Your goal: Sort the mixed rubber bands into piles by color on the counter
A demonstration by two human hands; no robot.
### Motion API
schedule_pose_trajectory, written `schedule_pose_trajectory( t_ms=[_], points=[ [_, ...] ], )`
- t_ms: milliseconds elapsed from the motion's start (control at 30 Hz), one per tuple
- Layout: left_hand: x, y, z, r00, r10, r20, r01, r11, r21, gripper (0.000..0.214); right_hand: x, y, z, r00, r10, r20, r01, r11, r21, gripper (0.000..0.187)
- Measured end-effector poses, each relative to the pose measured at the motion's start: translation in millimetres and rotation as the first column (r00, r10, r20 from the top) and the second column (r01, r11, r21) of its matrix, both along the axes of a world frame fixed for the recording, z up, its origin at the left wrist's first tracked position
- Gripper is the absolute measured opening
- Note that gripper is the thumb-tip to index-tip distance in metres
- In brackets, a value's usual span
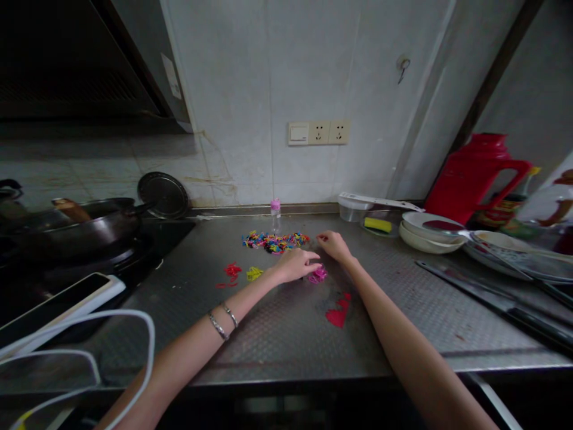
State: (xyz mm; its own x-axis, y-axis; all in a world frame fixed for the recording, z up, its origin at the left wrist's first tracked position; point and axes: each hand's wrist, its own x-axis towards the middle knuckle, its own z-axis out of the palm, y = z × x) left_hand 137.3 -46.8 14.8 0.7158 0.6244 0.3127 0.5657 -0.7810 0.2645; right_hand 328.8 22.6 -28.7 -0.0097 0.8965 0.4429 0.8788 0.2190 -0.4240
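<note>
On the steel counter (268, 340) lies a mixed heap of small coloured rubber bands (268, 240). My left hand (295, 266) hovers palm-down just beside a pink pile of bands (317, 274), thumb and forefinger apart, with nothing visible between them. Close to the heap's right end, the fingertips of my right hand (332, 245) are pinched together; whatever is in them is too small to make out. Left of my left hand are a yellow pile (254, 273) and a red pile (231, 270), partly scattered. A small clear bottle with a pink cap (275, 206) stands behind the heap.
A red heart-shaped piece (338, 313) lies between my forearms. At left are a pan (96, 224) on the stove and a white device with a cable (67, 310). Bowls (427, 236), a yellow sponge (377, 224) and a red thermos jug (470, 176) stand at right.
</note>
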Motion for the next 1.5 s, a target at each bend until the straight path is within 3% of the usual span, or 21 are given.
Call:
schedule_pose_trajectory(
  t_ms=[100, 233, 367, 533, 667, 833, 1033, 1267, 1500],
  points=[
    [-14.4, 12.6, 0.9, 0.998, 0.045, 0.052, -0.046, 0.999, 0.007, 0.039, -5.7, -0.6, 0.4, 0.999, 0.018, 0.038, -0.018, 1.0, -0.015, 0.026],
    [-53.4, 42.3, -1.3, 0.975, 0.181, 0.133, -0.181, 0.983, -0.006, 0.036, -11.5, -0.8, -0.2, 0.996, 0.044, 0.078, -0.042, 0.999, -0.026, 0.026],
    [-101.5, 71.8, -11.0, 0.9, 0.35, 0.259, -0.326, 0.936, -0.135, 0.034, -12.1, 2.1, -2.6, 0.996, 0.059, 0.067, -0.057, 0.998, -0.023, 0.026],
    [-139.4, 85.7, -20.2, 0.825, 0.439, 0.356, -0.363, 0.894, -0.261, 0.035, -15.0, 10.0, -8.2, 0.997, 0.073, 0.018, -0.072, 0.997, -0.039, 0.028],
    [-145.8, 83.0, -16.3, 0.798, 0.467, 0.381, -0.383, 0.881, -0.277, 0.033, -22.7, 14.2, -9.1, 0.996, 0.063, 0.068, -0.056, 0.994, -0.093, 0.03],
    [-146.3, 81.0, -13.1, 0.789, 0.463, 0.404, -0.388, 0.885, -0.256, 0.033, -30.3, 16.0, -3.5, 0.985, -0.029, 0.173, 0.051, 0.991, -0.121, 0.031],
    [-150.0, 83.2, -19.4, 0.801, 0.47, 0.372, -0.405, 0.882, -0.242, 0.035, -32.7, 19.1, 0.5, 0.973, -0.001, 0.23, 0.029, 0.993, -0.118, 0.027],
    [-151.3, 84.2, -20.1, 0.801, 0.462, 0.382, -0.397, 0.886, -0.238, 0.034, -24.7, 23.0, -10.4, 0.998, 0.002, 0.056, 0.0, 1.0, -0.03, 0.019],
    [-147.3, 78.6, -12.9, 0.815, 0.466, 0.343, -0.417, 0.884, -0.21, 0.037, -20.0, 20.3, 0.8, 0.968, 0.103, -0.231, -0.109, 0.994, -0.015, 0.018]
  ],
)
